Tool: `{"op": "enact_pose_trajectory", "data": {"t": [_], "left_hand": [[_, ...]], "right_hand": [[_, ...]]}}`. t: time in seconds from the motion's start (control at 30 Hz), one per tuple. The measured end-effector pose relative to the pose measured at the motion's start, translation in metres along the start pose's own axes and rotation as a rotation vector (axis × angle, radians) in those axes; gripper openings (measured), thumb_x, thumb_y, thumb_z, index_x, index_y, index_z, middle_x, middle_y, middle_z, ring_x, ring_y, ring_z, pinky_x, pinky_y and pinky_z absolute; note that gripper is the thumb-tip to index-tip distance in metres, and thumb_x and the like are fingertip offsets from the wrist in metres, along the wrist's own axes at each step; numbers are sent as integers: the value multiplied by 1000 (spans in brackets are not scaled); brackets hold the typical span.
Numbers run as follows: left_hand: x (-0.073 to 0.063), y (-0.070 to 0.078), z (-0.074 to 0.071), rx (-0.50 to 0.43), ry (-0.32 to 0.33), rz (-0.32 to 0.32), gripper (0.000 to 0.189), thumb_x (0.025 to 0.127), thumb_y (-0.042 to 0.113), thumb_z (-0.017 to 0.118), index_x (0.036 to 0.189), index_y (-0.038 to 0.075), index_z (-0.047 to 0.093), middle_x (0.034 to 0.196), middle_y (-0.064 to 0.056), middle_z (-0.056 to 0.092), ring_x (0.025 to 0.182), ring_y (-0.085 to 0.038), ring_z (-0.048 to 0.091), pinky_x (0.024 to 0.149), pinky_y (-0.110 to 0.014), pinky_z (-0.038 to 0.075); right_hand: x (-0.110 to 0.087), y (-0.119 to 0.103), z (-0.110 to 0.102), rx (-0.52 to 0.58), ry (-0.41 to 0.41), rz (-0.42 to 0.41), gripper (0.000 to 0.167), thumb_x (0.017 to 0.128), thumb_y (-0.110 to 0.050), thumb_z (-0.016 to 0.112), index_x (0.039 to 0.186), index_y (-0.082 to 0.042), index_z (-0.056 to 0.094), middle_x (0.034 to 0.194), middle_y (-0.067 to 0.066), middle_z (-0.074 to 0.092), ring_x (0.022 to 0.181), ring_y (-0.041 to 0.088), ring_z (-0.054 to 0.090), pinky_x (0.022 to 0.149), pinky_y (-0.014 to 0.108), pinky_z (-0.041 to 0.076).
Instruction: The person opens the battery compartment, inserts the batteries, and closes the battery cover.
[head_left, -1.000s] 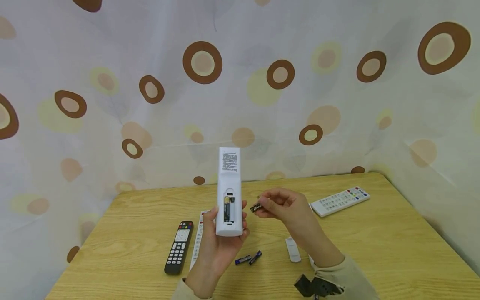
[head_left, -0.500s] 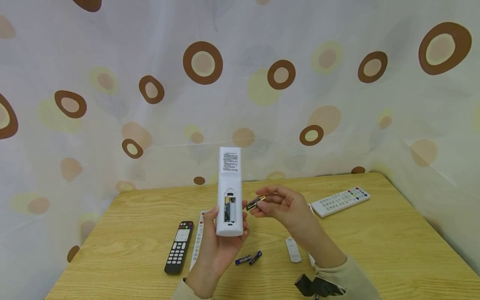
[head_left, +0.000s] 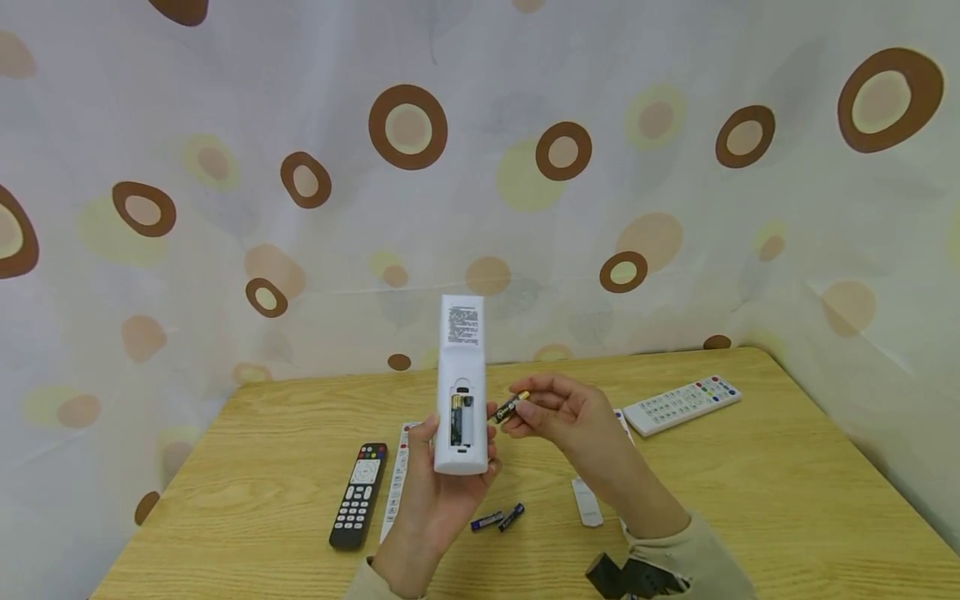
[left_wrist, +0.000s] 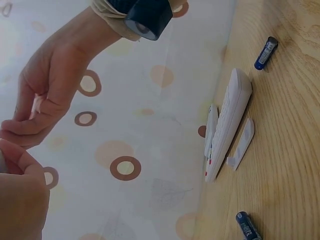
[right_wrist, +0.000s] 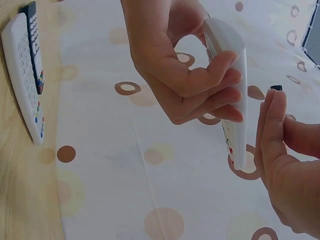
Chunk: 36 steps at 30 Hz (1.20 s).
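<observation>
My left hand (head_left: 438,504) grips a white remote control (head_left: 462,362) upright, its back towards the head camera. Its battery compartment is uncovered, with one black and gold battery (head_left: 457,423) in the left slot and the right slot bare. Beside the remote, my right hand (head_left: 581,429) pinches a second black and gold battery (head_left: 512,406) between thumb and fingers. This battery is tilted, gold end up and to the right. The right wrist view shows the left fingers (right_wrist: 215,82) curled round the remote's edge; only the battery's dark end (right_wrist: 276,87) shows above the right fingertips.
Two blue batteries (head_left: 512,517) and a white battery cover (head_left: 587,502) lie on the wooden table (head_left: 262,467). A black remote (head_left: 358,497) and a white remote (head_left: 393,483) lie left, another white remote (head_left: 681,404) at right. A patterned cloth (head_left: 480,208) hangs behind.
The battery in my right hand, mostly covered by fingers a second ago, has been turned so its length and gold end show. My left hand and the remote stay nearly still.
</observation>
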<state>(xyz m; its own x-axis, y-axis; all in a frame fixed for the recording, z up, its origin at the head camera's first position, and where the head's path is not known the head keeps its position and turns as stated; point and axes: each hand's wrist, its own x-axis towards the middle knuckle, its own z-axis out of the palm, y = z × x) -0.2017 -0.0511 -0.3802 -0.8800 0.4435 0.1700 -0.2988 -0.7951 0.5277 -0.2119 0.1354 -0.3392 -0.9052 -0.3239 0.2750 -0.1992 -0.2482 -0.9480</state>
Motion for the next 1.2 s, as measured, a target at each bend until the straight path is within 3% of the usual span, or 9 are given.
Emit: {"op": "enact_pose_trajectory", "data": {"t": [0.3,0.47,0.57,0.67,0.77,0.87,0.93,1.03,1.2], "left_hand": [[0,1,2,-3,19,-9,45,100,41,33,138,17,37,111,-5,59,89,-12,57,78,-21,47],[0,1,2,-4,33,-13,46,99,42,36,130,10,46,103,-6,58,86,-12,57,77,-22,47],[0,1,2,-6,10,-11,46,100,41,35,132,10,44,106,-6,58,87,-12,57,77,-21,47],[0,1,2,-5,-1,-12,46,100,40,36,138,15,36,112,-5,58,88,-12,57,77,-21,47],[0,1,3,-15,17,-21,49,98,40,39,141,17,32,114,-5,58,89,-12,56,77,-21,46],[-1,1,4,-19,31,-28,50,98,40,38,141,16,31,112,-5,58,88,-12,56,77,-21,46],[-1,1,4,-17,31,-28,49,99,40,36,142,16,31,112,-5,58,88,-12,56,77,-21,47],[-1,0,4,-5,24,-28,48,99,40,35,142,17,31,113,-4,58,88,-12,56,78,-21,46],[-1,-1,4,21,32,-31,50,98,40,38,142,18,31,114,-3,57,87,-12,54,77,-21,45]], "right_hand": [[-2,-2,2,30,-26,-12,30,96,-7,58,119,10,53,92,5,67,85,15,67,83,34,55],[0,0,1,21,5,-11,20,95,-10,60,110,3,58,93,6,69,86,15,68,84,35,55],[1,1,0,39,16,-3,8,94,-7,61,101,-2,59,93,8,69,86,16,68,85,36,55],[1,1,0,57,13,7,7,92,-4,63,96,-3,57,93,10,68,85,17,68,86,37,54],[1,0,0,40,-7,-1,18,93,-6,63,109,-1,55,94,10,66,85,18,68,85,38,55],[1,-2,1,-46,-64,-42,34,99,-11,53,131,0,49,97,15,60,85,18,65,82,35,55],[1,-3,2,-103,-102,-66,38,103,-14,46,137,1,44,98,18,55,85,17,63,80,32,55],[0,-5,3,-144,-125,-79,37,105,-16,40,133,6,46,100,19,53,87,17,59,77,29,54],[0,-6,4,-109,-86,-62,32,103,-17,45,128,3,48,104,16,55,91,19,58,77,31,55]]}}
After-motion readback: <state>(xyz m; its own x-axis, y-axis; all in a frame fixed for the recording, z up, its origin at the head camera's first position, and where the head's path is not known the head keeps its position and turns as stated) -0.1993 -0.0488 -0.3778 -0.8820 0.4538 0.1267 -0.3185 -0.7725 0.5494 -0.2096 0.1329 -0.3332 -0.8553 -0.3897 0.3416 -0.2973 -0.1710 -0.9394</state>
